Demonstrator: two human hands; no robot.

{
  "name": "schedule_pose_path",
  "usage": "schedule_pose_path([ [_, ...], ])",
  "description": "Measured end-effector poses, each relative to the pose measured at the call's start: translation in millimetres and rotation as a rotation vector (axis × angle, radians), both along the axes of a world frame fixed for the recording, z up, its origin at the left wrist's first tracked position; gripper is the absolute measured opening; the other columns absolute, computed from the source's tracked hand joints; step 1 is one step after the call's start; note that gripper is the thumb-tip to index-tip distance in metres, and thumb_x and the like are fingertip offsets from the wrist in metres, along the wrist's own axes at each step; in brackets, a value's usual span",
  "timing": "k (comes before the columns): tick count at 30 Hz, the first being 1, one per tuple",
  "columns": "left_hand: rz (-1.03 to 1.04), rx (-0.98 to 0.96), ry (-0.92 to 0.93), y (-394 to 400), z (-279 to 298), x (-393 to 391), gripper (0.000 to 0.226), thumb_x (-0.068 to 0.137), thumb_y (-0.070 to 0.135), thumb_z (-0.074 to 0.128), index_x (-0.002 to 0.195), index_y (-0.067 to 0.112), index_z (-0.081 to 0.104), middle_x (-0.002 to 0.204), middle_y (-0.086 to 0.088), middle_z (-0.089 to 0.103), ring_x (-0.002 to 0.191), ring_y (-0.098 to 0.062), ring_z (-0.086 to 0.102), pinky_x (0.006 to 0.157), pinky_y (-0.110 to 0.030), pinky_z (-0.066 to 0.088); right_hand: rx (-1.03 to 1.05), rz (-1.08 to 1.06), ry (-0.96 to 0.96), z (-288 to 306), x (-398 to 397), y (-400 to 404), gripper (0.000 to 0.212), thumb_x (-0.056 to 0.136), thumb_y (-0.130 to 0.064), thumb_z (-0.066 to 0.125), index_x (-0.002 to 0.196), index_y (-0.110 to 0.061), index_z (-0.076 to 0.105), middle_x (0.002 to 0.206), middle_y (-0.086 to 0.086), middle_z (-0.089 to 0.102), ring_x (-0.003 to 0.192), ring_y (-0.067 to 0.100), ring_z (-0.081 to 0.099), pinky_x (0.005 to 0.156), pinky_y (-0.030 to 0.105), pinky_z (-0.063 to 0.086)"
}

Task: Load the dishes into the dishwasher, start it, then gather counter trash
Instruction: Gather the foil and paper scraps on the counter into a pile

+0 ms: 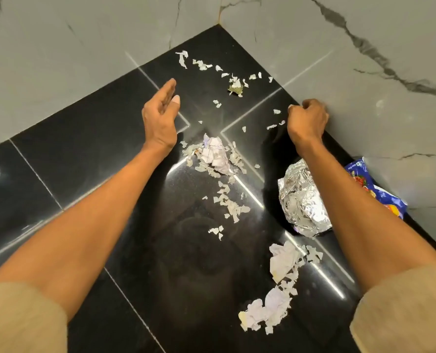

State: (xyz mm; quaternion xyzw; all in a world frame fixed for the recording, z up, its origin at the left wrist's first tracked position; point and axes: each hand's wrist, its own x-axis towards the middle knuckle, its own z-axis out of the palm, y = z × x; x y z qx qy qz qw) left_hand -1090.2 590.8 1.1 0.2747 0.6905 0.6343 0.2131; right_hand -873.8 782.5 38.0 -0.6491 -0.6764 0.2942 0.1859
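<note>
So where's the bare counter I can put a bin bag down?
Bare counter lies left of the left hand and forearm. Crowded: paper scraps run down the middle, with foil and a blue wrapper on the right.

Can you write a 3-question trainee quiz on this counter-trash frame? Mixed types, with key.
1. True or false: the left hand is a closed fist.
2. Which lies partly under the right forearm? A) crumpled foil B) a plate C) a sponge
3. Fill in: the blue wrapper lies against the ____ at the counter's right edge.

Key
1. False. Its fingers are straight, the hand edge-on above the black counter.
2. A. The foil sits beside and partly under that arm.
3. Wall. The marble wall backs it. Note the right hand has curled fingers near small paper scraps; whether its grip holds one cannot be told.
</note>
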Motion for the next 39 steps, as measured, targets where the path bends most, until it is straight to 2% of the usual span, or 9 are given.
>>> schedule_pose_path([
  [5, -0.106, -0.162, 0.170, 14, -5, -16, 0.061, 0.095, 0.030, 0.054, 0.151, 0.010, 0.043, 0.153, -0.003, 0.046, 0.142, -0.010, 0.040, 0.120, -0.025, 0.029, -0.004, 0.123, -0.025, -13, -13, -22, 0.052, 0.089, -0.025, 0.059, 0.138, -0.010, 0.054, 0.142, 0.004, 0.042, 0.130, 0.024, 0.037, 0.115, 0.033, 0.029],
  [9, -0.207, -0.176, 0.218, 24, -4, -29, 0.061, 0.094, 0.030, 0.055, 0.150, 0.012, 0.044, 0.153, -0.004, 0.047, 0.141, -0.012, 0.042, 0.119, -0.025, 0.031, -0.016, 0.356, 0.136, -17, -28, -45, 0.032, 0.096, -0.014, 0.059, 0.127, -0.014, 0.067, 0.128, -0.002, 0.055, 0.123, 0.018, 0.047, 0.112, 0.033, 0.036],
  [13, 0.048, -0.216, 0.159, 31, -8, -65, 0.060, 0.087, 0.036, 0.057, 0.144, 0.019, 0.055, 0.141, -0.001, 0.060, 0.130, -0.017, 0.055, 0.114, -0.034, 0.041, -0.026, 0.339, 0.379, -8, -35, -34, 0.029, 0.097, -0.007, 0.056, 0.118, -0.016, 0.074, 0.118, -0.002, 0.066, 0.104, 0.007, 0.063, 0.095, 0.020, 0.051],
  [17, 0.124, -0.286, 0.121, 37, -11, -73, 0.065, 0.087, 0.042, 0.057, 0.148, 0.023, 0.049, 0.144, -0.006, 0.055, 0.133, -0.021, 0.050, 0.116, -0.030, 0.036, 0.057, 0.081, 0.317, -20, -41, 13, 0.039, 0.092, -0.014, 0.060, 0.131, -0.012, 0.065, 0.128, 0.004, 0.057, 0.120, 0.018, 0.055, 0.110, 0.032, 0.042],
  [21, 0.015, -0.428, 0.338, 42, -16, -68, 0.071, 0.091, 0.051, 0.050, 0.156, 0.025, 0.034, 0.157, -0.007, 0.039, 0.146, -0.022, 0.032, 0.121, -0.036, 0.022, 0.116, 0.305, 0.064, -34, -59, 7, 0.051, 0.093, -0.019, 0.060, 0.143, -0.011, 0.053, 0.141, 0.005, 0.049, 0.129, 0.023, 0.038, 0.112, 0.030, 0.030],
  [25, -0.050, -0.487, 0.452, 43, -18, -68, 0.075, 0.092, 0.058, 0.039, 0.158, 0.025, 0.028, 0.161, -0.003, 0.034, 0.149, -0.022, 0.027, 0.123, -0.040, 0.016, 0.047, 0.617, 0.262, -34, -83, -15, 0.044, 0.093, -0.011, 0.060, 0.137, -0.009, 0.060, 0.132, 0.004, 0.058, 0.123, 0.022, 0.049, 0.108, 0.034, 0.039],
  [29, -0.068, -0.481, 0.455, 41, -19, -68, 0.080, 0.089, 0.065, 0.032, 0.158, 0.027, 0.025, 0.162, -0.001, 0.032, 0.149, -0.022, 0.026, 0.123, -0.040, 0.016, 0.216, 0.421, 0.372, -24, -94, 11, 0.034, 0.095, -0.009, 0.060, 0.128, -0.011, 0.068, 0.122, 0.003, 0.064, 0.113, 0.015, 0.058, 0.096, 0.015, 0.043],
  [34, -0.051, -0.441, 0.434, 42, -13, -63, 0.073, 0.092, 0.057, 0.036, 0.158, 0.025, 0.027, 0.161, 0.001, 0.034, 0.149, -0.021, 0.026, 0.122, -0.038, 0.016, 0.204, 0.463, 0.083, -37, -105, 30, 0.045, 0.096, -0.018, 0.058, 0.140, -0.011, 0.057, 0.142, 0.003, 0.050, 0.133, 0.020, 0.040, 0.112, 0.029, 0.031],
  [39, -0.048, -0.431, 0.415, 42, -17, -68, 0.073, 0.092, 0.059, 0.035, 0.157, 0.027, 0.029, 0.160, 0.003, 0.036, 0.148, -0.020, 0.028, 0.123, -0.041, 0.019, -0.217, 0.559, 0.591, -29, -127, -1, 0.028, 0.096, 0.002, 0.051, 0.111, -0.004, 0.074, 0.104, 0.013, 0.075, 0.094, 0.019, 0.066, 0.081, 0.026, 0.051],
])
